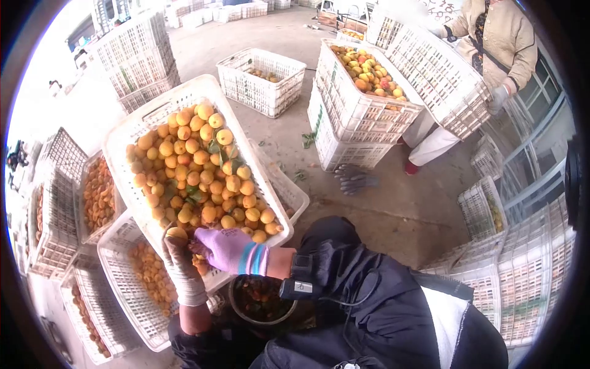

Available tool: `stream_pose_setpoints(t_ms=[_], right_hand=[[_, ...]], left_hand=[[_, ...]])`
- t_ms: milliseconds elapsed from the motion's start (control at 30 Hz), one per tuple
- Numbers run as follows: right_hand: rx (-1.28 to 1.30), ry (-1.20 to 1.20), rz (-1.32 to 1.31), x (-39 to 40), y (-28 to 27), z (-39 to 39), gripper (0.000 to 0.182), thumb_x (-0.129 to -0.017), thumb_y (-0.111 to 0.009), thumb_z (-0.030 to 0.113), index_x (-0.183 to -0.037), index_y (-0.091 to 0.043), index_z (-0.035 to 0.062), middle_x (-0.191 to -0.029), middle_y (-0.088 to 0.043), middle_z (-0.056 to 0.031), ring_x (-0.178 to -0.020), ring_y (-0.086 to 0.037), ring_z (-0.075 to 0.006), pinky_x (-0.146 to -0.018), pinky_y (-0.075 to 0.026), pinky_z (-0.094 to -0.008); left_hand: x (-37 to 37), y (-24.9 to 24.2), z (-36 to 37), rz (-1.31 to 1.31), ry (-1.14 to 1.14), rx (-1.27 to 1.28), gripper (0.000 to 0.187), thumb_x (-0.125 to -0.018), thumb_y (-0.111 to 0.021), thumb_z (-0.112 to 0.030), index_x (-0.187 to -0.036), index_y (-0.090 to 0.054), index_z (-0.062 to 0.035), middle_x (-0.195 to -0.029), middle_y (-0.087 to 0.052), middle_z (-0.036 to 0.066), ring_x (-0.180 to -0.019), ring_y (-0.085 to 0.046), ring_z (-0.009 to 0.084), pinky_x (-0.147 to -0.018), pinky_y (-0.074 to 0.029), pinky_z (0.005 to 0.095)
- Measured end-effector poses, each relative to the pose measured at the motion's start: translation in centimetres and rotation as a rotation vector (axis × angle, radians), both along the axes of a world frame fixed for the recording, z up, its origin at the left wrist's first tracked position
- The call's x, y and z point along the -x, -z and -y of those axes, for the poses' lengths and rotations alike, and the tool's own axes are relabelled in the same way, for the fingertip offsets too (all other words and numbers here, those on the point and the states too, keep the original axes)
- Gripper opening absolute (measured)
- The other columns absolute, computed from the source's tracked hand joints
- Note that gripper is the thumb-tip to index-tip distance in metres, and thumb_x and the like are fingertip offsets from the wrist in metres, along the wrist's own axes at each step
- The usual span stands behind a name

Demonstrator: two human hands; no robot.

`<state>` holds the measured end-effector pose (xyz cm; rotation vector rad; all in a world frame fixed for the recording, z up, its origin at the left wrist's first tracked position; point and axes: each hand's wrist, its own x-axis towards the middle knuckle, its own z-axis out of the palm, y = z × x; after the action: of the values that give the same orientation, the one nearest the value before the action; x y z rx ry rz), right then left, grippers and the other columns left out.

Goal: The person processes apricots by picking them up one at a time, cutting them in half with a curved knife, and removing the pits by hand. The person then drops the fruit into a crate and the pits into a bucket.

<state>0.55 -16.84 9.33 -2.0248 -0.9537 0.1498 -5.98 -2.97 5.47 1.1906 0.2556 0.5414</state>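
Note:
My left hand (182, 270), in a pale glove with stained fingers, is closed around an apricot (177, 233) at the near edge of a white crate (126, 166). Close beside it is my right hand (230, 251), in a purple glove with striped cuff. Its stained fingertips are pinched together, and what they hold, if anything, I cannot make out. Many orange-yellow apricots (196, 157) and a few green leaves fill the tilted crate. Below my hands sits a round tub (264, 321) with dark reddish pieces in it.
Under the crate's left side, another crate (117, 261) holds small orange fruit pieces. Stacked crates (362, 120) full of fruit stand ahead. A person (491, 43) at the right handles a large white crate (439, 77). Dark gloves (353, 179) lie on the floor.

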Motion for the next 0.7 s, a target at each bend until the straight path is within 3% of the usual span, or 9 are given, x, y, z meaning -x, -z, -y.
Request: stream_pose_setpoints(t_ms=[33, 133, 200, 267, 300, 333, 433, 533, 700], right_hand=[[0.016, -0.005, -0.026, 0.0, -0.1, -0.1, 0.022, -0.093, -0.058, 0.024, -0.098, -0.056, 0.003, -0.082, -0.066, -0.0211, -0.081, -0.066, -0.0417, -0.068, -0.051, -0.049], [0.04, -0.004, -0.037, 0.0, -0.2, 0.1, 0.02, -0.09, -0.06, 0.02, -0.099, -0.056, 0.0029, -0.083, -0.067, -0.0209, -0.081, -0.066, -0.0413, -0.069, -0.052, -0.0487], [-0.007, 0.008, -0.006, 0.0, 0.0, 0.3, 0.02, -0.09, -0.06, 0.02, -0.099, -0.056, 0.0029, -0.083, -0.067, -0.0208, -0.08, -0.066, -0.0408, -0.069, -0.052, -0.0487], [0.014, 0.001, -0.015, -0.2, 0.0, 0.4, 0.02, -0.091, -0.059, 0.021, -0.099, -0.056, 0.0029, -0.083, -0.067, -0.0207, -0.08, -0.066, -0.0403, -0.069, -0.052, -0.0484], [0.027, -0.001, -0.02, 0.0, -0.3, 0.4, 0.02, -0.091, -0.059, 0.021, -0.099, -0.056, 0.003, -0.083, -0.067, -0.0206, -0.08, -0.066, -0.0403, -0.068, -0.052, -0.0483], [0.038, -0.003, -0.025, 0.1, -0.7, 0.4, 0.02, -0.091, -0.059, 0.021, -0.099, -0.056, 0.003, -0.083, -0.067, -0.0205, -0.08, -0.066, -0.0403, -0.068, -0.052, -0.0481], [0.031, -0.014, 0.007, 0.1, -0.4, 0.4, 0.022, -0.094, -0.058, 0.025, -0.098, -0.056, 0.0033, -0.08, -0.066, -0.0209, -0.078, -0.066, -0.0408, -0.066, -0.052, -0.048], [-0.043, -0.021, 0.069, 0.2, 1.3, -0.2, 0.015, -0.093, -0.059, 0.019, -0.094, -0.054, 0.0051, -0.079, -0.064, -0.0191, -0.072, -0.064, -0.0409, -0.061, -0.049, -0.0485], [-0.061, -0.031, 0.111, 0.3, 1.6, 0.3, 0.014, -0.089, -0.062, 0.016, -0.093, -0.055, 0.0048, -0.079, -0.064, -0.0174, -0.077, -0.066, -0.0386, -0.064, -0.05, -0.0464]], left_hand=[[0.0, 0.3, -0.4, 0.017, 0.036, 0.05, 0.05, -0.101, -0.049, -0.047, -0.125, -0.053, -0.0032, -0.109, -0.06, 0.005, -0.092, -0.056, 0.0113, -0.081, -0.047, 0.0262], [-0.3, -0.1, 0.2, -0.004, -0.004, 0.068, 0.048, -0.101, -0.05, -0.046, -0.121, -0.054, -0.0032, -0.106, -0.061, 0.004, -0.089, -0.055, 0.0107, -0.078, -0.047, 0.0257], [-0.1, -1.0, 0.7, -0.013, 0.026, 0.101, 0.045, -0.101, -0.051, -0.044, -0.119, -0.056, -0.0039, -0.104, -0.061, 0.002, -0.089, -0.054, 0.0104, -0.078, -0.046, 0.026], [0.2, -1.2, 0.7, -0.084, 0.0, -0.161, 0.045, -0.1, -0.053, -0.044, -0.119, -0.056, -0.0039, -0.104, -0.06, 0.002, -0.088, -0.054, 0.0104, -0.08, -0.045, 0.0267], [0.5, -1.3, 0.4, -0.07, 0.061, -0.148, 0.047, -0.1, -0.054, -0.042, -0.126, -0.052, -0.0032, -0.116, -0.06, 0.009, -0.103, -0.056, 0.017, -0.091, -0.046, 0.0317], [0.5, -1.1, 0.4, -0.068, 0.064, -0.146, 0.047, -0.1, -0.054, -0.042, -0.126, -0.052, -0.0032, -0.116, -0.06, 0.009, -0.103, -0.056, 0.017, -0.091, -0.046, 0.0317], [-0.4, 1.0, 0.2, 0.068, 0.08, 0.252, 0.054, -0.099, -0.053, -0.048, -0.13, -0.051, -0.0036, -0.122, -0.061, 0.017, -0.107, -0.058, 0.0205, -0.09, -0.047, 0.0314], [-0.5, 1.0, -1.2, 0.15, 0.199, 0.462, 0.058, -0.098, -0.048, -0.055, -0.128, -0.054, -0.0058, -0.119, -0.063, 0.02, -0.116, -0.057, 0.0297, -0.099, -0.045, 0.0418], [-0.2, 1.6, -1.7, 0.166, 0.215, 0.684, 0.051, -0.099, -0.047, -0.053, -0.117, -0.06, -0.0081, -0.117, -0.065, 0.012, -0.124, -0.052, 0.0329, -0.11, -0.036, 0.0476]])
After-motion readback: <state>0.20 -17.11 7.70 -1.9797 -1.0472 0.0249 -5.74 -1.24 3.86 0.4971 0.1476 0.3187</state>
